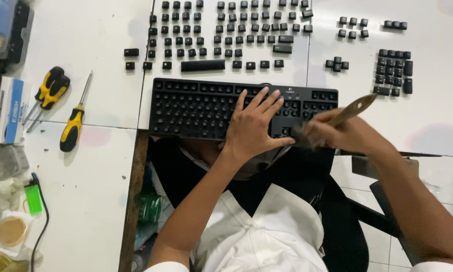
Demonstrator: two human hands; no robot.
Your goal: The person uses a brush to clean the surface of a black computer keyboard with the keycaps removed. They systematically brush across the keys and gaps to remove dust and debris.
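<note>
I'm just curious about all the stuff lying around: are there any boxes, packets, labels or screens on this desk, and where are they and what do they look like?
Cardboard box: far left edge of the table, beside the screwdrivers; rectangular, white with a blue band and a dark side.
Clear plastic case: top left corner; boxy, see-through, with dark and blue contents.
Small badge: on the top edge of the black keyboard, just above the left hand; tiny and pale.
No screens in view.

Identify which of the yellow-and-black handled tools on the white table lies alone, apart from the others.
The single yellow-and-black screwdriver with the bare metal shaft, lying alone nearest the black keyboard; the other yellow-handled tools lie bunched together.
</note>
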